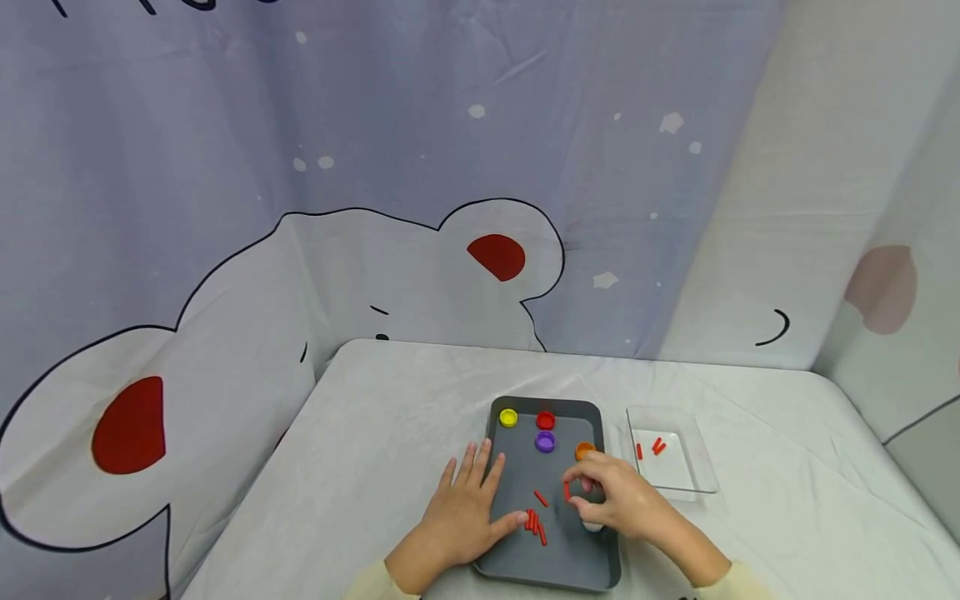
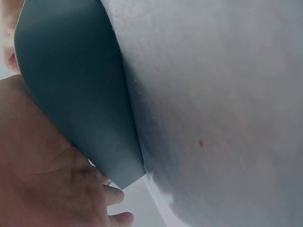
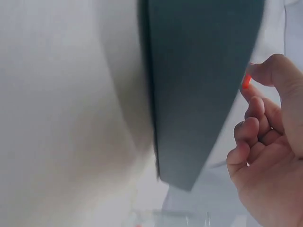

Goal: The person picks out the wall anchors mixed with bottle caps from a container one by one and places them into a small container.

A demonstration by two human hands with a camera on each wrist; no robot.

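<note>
Black lettering (image 1: 147, 7) on the backdrop (image 1: 360, 100) is cut off and unreadable. The right hand (image 1: 618, 500) pinches a red stick (image 1: 567, 491) between thumb and index finger over the right half of the gray tray (image 1: 573, 554). The left hand (image 1: 460, 521), fingers spread wide, lies across the tray's left rim, thumb beside loose red sticks (image 1: 543, 533) in the tray. Right of the tray, a clear box (image 1: 678, 473) contains three more sticks (image 1: 660, 447).

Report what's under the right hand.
Beneath the right hand: part of the gray tray and a visible sliver of a whitish object. The rest of that object, and anything fully beneath the hand, is covered.
</note>
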